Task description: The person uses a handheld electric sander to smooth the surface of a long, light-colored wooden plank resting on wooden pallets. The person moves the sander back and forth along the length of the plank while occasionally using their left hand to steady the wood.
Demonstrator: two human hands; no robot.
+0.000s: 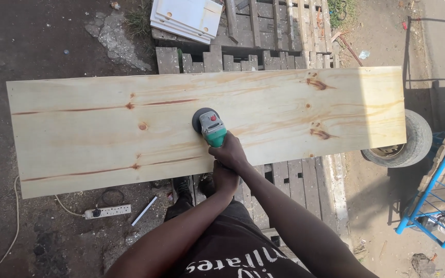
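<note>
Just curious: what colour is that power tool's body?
Green, with a grey top, on the sander; head view.

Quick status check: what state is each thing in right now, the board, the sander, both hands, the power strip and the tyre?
Pine board: lying flat across the pallets.
Sander: disc down on board.
Right hand: gripping the sander's body.
Left hand: clasped behind the right.
Power strip: on ground, something plugged in.
Tyre: lying by the board's end.

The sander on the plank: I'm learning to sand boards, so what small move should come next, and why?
Probably slide the green sander sideways along the grain. Its disc sits flat near the middle of the pale plank, with long stretches of board on either side. The right hand grips the body and the left hand grips behind it, so a steady glide looks easy.
</note>
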